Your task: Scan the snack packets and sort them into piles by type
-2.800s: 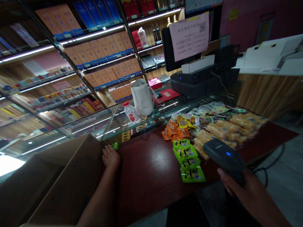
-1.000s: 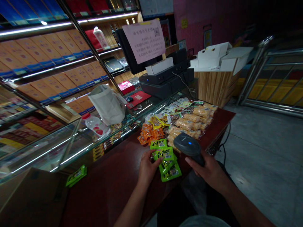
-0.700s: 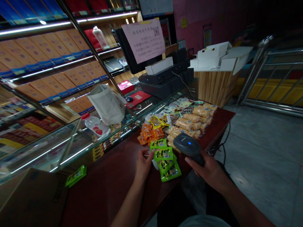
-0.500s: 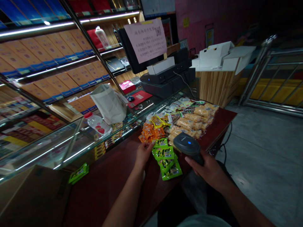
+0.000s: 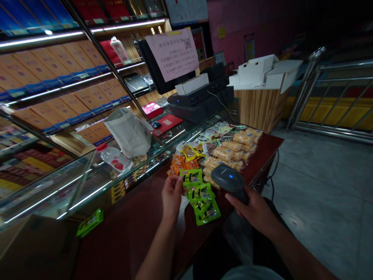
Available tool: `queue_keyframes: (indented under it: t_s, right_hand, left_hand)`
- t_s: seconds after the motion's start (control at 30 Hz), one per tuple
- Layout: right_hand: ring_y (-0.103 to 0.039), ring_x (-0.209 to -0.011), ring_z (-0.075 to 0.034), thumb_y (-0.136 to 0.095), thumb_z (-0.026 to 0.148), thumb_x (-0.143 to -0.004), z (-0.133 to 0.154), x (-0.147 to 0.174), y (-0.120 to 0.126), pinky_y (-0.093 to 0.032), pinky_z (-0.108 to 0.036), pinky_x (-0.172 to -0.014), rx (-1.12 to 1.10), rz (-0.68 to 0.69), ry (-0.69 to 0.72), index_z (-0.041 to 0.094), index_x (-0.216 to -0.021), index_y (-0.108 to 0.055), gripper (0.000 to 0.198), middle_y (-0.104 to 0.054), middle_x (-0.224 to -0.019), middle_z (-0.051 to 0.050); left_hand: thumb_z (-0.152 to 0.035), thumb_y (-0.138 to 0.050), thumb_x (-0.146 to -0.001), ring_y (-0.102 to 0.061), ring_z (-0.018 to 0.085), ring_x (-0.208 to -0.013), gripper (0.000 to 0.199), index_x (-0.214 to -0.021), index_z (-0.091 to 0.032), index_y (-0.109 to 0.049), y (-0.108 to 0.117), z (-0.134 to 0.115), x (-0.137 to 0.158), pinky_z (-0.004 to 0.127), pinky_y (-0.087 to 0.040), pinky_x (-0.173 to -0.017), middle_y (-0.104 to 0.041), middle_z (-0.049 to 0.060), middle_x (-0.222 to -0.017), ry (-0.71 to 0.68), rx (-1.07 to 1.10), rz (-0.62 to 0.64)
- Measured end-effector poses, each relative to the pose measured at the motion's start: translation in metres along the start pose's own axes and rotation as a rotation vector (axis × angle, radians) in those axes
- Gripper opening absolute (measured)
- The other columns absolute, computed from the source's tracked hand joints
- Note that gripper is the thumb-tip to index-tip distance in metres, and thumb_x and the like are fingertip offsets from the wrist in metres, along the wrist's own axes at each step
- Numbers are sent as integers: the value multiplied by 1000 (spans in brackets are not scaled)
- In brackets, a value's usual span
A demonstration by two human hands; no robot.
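The left hand point(image 5: 171, 192) pinches one green pack point(image 5: 191, 177) from the row on the tabletop point(image 5: 136, 221), the right hand point(image 5: 253, 210) is wrapped tight around the scanner point(image 5: 229, 181), one pack lies apart, and most snacks still wait.

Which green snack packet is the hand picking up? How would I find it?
Find the dark red table in front of the glass counter, then the row of bright green packets near its front edge. The left hand pinches the green packet at the far end of that row, beside the orange packets. It alone is gripped by fingers; the other green ones lie untouched, nearer the black scanner in the right hand.
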State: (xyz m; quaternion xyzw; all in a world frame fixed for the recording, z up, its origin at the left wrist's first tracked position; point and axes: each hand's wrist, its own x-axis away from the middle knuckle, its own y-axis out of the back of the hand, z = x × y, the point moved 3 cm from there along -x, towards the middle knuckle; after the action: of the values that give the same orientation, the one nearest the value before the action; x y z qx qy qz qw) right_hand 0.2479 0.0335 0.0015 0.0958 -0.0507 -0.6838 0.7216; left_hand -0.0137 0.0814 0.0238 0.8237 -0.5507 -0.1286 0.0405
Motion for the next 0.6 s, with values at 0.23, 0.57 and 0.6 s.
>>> queue_keyframes:
  t_s: [0.23, 0.57, 0.6]
  right_hand:
    - [-57, -45, -19, -62, 53, -86, 15, 0, -5, -44, -29, -47, -64, -28, -29, 19, -107, -66, 41, -55, -49, 6]
    - [-56, -43, -18, -63, 52, -88, 14, 6, -9, -46, -26, -45, -32, 109, 39, 20, -114, -68, 41, -57, -48, 5]
    - [-57, -43, -18, -63, 52, -88, 16, 7, -9, -46, -27, -46, -32, 118, 40, 21, -113, -68, 40, -58, -49, 5]
  left_hand:
    - [-50, -87, -60, -72, 17, -64, 52, -82, -19, -51, -10, -18, 32, 28, -59, -65, -65, -3, -71, 271, 294, 130]
    - [-35, -92, -51, -73, 19, -73, 42, -77, -14, -67, 2, -15, 25, 33, -62, -75, -75, 4, -80, 319, 384, 9]
    - [-35, -92, -51, -73, 18, -72, 41, -77, -14, -68, 4, -14, 23, 33, -62, -74, -74, 3, -79, 300, 378, -9]
